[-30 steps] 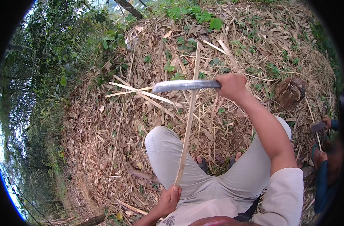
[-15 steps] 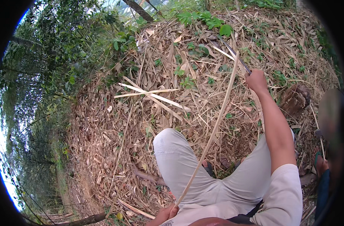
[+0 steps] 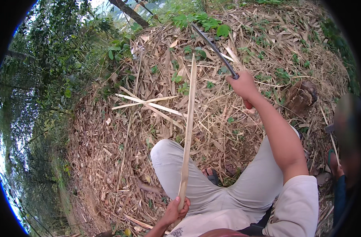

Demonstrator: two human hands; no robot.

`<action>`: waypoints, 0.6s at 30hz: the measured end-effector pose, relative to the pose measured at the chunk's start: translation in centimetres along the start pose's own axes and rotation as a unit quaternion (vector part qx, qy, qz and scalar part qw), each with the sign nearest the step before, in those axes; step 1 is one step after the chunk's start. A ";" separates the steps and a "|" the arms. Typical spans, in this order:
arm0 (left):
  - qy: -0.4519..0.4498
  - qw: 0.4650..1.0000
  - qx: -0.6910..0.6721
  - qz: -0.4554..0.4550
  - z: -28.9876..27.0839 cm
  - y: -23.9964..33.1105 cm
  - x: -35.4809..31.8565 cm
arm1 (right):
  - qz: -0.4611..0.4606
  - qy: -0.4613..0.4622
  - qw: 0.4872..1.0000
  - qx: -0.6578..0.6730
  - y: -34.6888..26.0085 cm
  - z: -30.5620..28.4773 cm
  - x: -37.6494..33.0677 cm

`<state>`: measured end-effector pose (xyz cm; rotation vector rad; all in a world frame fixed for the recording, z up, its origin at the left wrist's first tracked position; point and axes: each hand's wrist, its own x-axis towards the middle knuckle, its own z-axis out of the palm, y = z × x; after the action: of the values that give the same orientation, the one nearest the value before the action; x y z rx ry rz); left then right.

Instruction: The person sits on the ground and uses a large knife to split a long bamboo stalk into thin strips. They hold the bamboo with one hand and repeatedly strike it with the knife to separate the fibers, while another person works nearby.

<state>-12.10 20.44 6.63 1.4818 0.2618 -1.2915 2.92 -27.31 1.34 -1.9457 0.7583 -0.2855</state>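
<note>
Dry leaves [image 3: 97,158] are littering the ground [image 3: 245,145]. I'm seeing L hand [image 3: 178,210] gripping a wood strip [image 3: 188,130] over the thigh [image 3: 199,182], R hand [image 3: 243,86] holding a knife [image 3: 214,49], apart; a mis-aimed swing w/ it could be nicking the knee [image 3: 166,152].

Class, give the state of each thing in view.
Long flat pale wooden strip: held near one end.
Long dark metal knife: gripped, blade apart from the strip.
Three thin pale wooden strips: crossed on dry brown leaves.
Left hand: closed round the long strip.
Right hand: closed on the knife.
</note>
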 end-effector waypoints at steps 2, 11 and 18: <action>-0.014 1.000 0.020 -0.003 0.4 0.5 0.4 | 0.010 -0.009 1.000 0.004 0.1 0.0 -0.1; 0.069 0.938 0.317 0.123 2.7 3.4 5.4 | 0.008 -0.015 0.999 0.029 0.1 -0.2 0.0; 0.134 0.768 0.560 0.279 6.0 11.3 11.4 | -0.048 0.035 0.998 0.034 0.0 -2.4 -0.2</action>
<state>-2.80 6.11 5.00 2.4808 -0.8946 -0.6795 1.58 -28.95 2.57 -1.9181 0.6937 -0.4347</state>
